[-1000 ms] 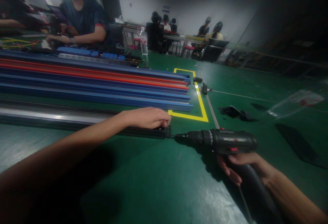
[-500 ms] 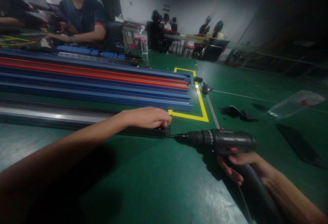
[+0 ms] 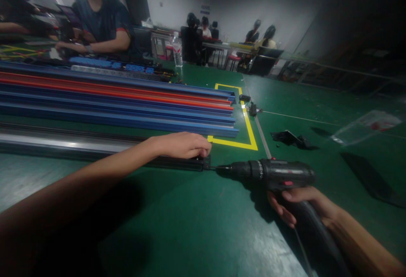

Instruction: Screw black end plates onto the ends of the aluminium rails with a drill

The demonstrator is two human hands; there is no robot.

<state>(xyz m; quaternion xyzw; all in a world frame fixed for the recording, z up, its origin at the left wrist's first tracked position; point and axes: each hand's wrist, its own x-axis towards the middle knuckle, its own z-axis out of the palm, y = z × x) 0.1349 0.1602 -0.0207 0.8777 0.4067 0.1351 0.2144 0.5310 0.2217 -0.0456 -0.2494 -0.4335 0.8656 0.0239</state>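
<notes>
A cordless drill lies level in my right hand, whose fingers wrap its grip. Its bit points left and meets the end of a dark metal profile on the green table. My left hand is closed over that end of the profile, fingers curled down on it. A small black end piece shows beside the fingertips. The underside of the left fingers is hidden.
Blue profiles and an orange profile lie behind, by yellow tape. A bottle stands upright; another bottle lies right. Small black parts sit beyond the drill. A person works across the table.
The whole view has shifted very slightly. Both hands, the drill and the profile keep nearly the same positions, with the bit still at the profile's end.
</notes>
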